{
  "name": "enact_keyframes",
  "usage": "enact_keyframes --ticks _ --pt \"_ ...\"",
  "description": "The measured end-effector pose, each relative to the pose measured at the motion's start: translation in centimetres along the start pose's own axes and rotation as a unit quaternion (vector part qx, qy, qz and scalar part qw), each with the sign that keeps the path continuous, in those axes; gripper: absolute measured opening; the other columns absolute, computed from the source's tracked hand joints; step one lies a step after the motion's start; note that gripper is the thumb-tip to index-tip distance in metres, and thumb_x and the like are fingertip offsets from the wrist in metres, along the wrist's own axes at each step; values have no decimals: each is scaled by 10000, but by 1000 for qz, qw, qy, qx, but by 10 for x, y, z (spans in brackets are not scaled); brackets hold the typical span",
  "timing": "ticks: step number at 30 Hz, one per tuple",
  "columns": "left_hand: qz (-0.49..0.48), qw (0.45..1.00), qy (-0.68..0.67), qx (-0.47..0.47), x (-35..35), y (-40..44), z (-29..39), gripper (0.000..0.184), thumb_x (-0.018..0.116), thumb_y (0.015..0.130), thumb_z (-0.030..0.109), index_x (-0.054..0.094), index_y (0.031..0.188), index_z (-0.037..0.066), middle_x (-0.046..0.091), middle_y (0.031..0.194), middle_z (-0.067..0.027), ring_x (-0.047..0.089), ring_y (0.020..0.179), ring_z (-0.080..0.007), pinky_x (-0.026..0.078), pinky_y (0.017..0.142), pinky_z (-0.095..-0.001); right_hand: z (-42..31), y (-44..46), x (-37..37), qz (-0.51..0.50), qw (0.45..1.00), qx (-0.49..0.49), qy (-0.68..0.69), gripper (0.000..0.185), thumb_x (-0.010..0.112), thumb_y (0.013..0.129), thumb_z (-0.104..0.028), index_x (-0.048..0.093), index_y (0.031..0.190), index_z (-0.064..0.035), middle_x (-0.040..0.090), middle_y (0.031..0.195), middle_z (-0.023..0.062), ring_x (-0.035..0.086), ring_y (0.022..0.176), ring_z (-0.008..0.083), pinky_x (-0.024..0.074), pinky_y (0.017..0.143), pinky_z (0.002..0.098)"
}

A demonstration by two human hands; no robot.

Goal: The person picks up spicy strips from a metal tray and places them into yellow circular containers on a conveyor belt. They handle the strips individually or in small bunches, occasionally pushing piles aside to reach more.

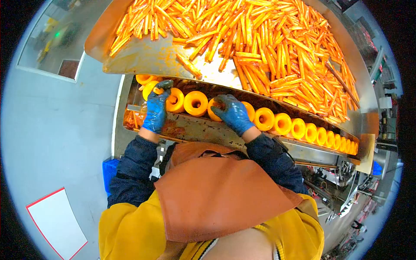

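- Funnel-like cups, orange, round-mouthed: set in a row that ran from the left of centre down to the right of the frame.
- Left hand, blue-gloved: at the left end of the row, fingers curled narrowly about a short orange piece, just beside a cup.
- Right hand, blue-gloved: near the centre, fingers bent over the rim of another cup; whether they gripped anything could not be told.
- Orange sticks, glossy, heaped: across the top of the frame, beyond the row.
- Metal tray: beneath the heap, bare and smeared at upper left.
- Apron, brown: over yellow clothing, lower centre.
- White panel, red-edged: lower left.
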State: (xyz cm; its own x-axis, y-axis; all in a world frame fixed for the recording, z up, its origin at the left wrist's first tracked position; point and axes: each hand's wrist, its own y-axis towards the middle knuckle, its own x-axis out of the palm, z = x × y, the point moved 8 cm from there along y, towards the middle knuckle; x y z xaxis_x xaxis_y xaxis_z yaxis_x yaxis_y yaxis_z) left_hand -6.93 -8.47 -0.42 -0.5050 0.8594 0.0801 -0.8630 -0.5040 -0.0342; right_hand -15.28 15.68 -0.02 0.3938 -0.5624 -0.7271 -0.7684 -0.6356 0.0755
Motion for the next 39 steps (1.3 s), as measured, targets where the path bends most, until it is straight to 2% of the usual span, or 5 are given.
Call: enact_keyframes --ticks 5,9,14,17,39 --pt "-23 994 104 -33 -6 6 -29 481 638 776 7 502 1238 12 538 1240 -90 533 1097 -185 433 945 -316 -5 -14 -54 23 997 -32 66 229 640 802 -247 656 956 -79 640 922 124 627 842 292 503 750 362" --pt "-10 892 392 224 16 15 56 411 678 756 42 578 1154 50 577 1180 -101 539 1100 -224 409 964 -331 37 -17 -143 163 980 -23 -108 296 591 770 -65 640 1053 -138 635 1016 127 621 875 297 508 750 367" --pt "-89 838 457 285 44 59 70 338 656 744 87 601 1077 75 584 1097 -153 530 1029 -342 430 921 -401 100 4 -178 4 942 -4 -337 617 646 608 -3 563 1196 -170 568 1179 140 549 1044 344 473 879 419" --pt "-113 803 508 291 52 95 27 319 662 754 116 603 1066 86 567 1083 -170 520 1011 -362 445 892 -420 109 22 -167 13 919 -96 -383 257 515 750 -80 641 968 -133 624 977 99 611 894 292 512 757 405" --pt "-125 814 482 301 88 91 27 275 671 736 146 602 995 88 568 1041 -151 529 976 -344 444 864 -417 110 29 -181 -11 930 -31 -366 215 597 727 -174 640 930 -116 620 932 113 631 828 300 517 662 423"
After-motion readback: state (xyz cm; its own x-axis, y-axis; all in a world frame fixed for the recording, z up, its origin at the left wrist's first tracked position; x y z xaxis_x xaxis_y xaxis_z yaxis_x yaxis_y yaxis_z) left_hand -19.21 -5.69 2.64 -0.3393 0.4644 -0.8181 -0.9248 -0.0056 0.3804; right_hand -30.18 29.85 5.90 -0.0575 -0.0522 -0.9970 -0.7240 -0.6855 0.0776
